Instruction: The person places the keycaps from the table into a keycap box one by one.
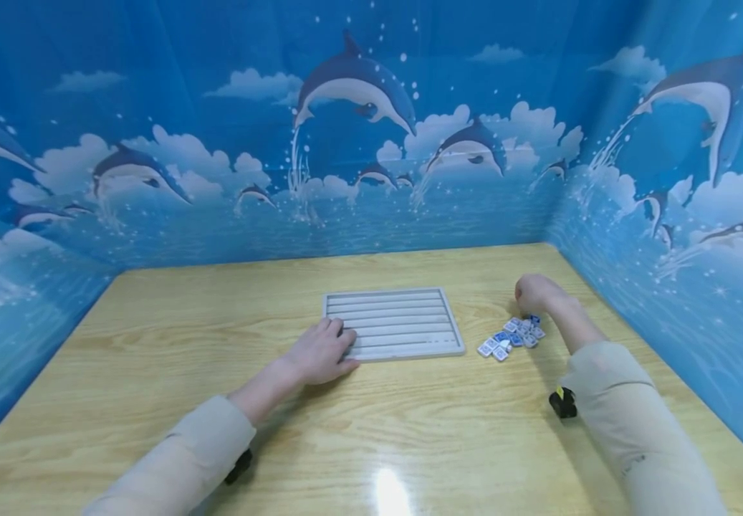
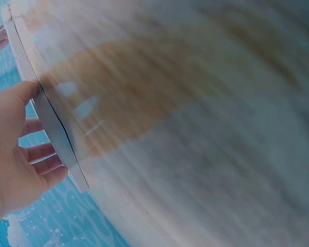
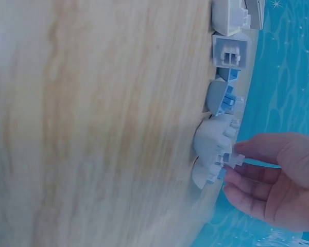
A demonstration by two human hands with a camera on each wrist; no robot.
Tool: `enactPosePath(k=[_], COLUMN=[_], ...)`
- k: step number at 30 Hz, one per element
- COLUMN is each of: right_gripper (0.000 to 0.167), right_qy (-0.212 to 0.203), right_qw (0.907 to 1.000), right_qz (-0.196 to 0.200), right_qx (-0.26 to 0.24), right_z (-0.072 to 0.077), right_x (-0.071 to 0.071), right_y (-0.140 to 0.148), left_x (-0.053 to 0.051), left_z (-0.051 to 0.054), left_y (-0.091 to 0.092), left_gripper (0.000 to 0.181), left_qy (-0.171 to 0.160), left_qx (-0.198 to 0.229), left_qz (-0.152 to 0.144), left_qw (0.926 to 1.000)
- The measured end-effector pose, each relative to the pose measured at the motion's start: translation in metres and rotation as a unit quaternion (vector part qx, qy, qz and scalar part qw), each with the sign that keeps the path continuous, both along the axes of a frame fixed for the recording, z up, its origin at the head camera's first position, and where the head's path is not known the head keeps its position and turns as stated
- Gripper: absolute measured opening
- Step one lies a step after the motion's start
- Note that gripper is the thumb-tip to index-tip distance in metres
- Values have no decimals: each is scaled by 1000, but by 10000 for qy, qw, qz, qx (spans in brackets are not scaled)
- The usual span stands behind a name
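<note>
Blue dolphin cloth stands behind a wooden table, where one pale ridged tray lies flat. Small blue and white caps lie piled to the right of the tray; they look light, stiff, maybe slippery, best pinched by their sides. On the tray's near left corner rests the left hand, fingers loosely spread. Farther right of the tray, the right hand reaches the caps, but whether it pinches one, I cannot tell. Marks on the caps are unreadable.
</note>
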State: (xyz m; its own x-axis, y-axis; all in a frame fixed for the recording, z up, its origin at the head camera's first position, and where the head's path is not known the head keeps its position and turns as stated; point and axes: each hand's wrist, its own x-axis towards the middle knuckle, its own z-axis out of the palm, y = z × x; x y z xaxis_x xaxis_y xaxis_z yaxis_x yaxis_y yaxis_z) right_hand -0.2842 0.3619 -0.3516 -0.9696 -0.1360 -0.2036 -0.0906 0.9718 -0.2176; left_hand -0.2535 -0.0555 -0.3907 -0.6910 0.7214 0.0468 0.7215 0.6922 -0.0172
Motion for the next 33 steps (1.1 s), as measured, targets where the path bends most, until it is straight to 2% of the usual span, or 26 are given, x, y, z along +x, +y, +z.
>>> enactPosePath(k=[3,8,16,19,24,33], right_gripper=[20,7,21,27,28,25], right_qy=[17,268,673,778,1105,1771], right_qw=[10000,9993,9947,9906,9814,9628], right_qz=[58,229,380,386,627,1162], right_qx=[-65,-94,-683,-1058,-1442,-1678], right_z=[3,7,9,9,11,21], right_x=[-1,-2,-1,0,-1,3], right_y=[-3,-12,-29,-37,-49,-76], left_x=[0,-1,-1,0,-1,-1], left_z=[-1,0,1,1,1,-1], left_y=[0,-1,0,0,0,0], left_gripper=[47,47,49,48,49,49], left_qy=[33,100,-5,-15,66,56], left_qx=[13,10,-62,-46,8,-37], left_qz=[-11,-17,12,-5,-57,6], left_qw=[10000,9999,10000,10000,10000,10000])
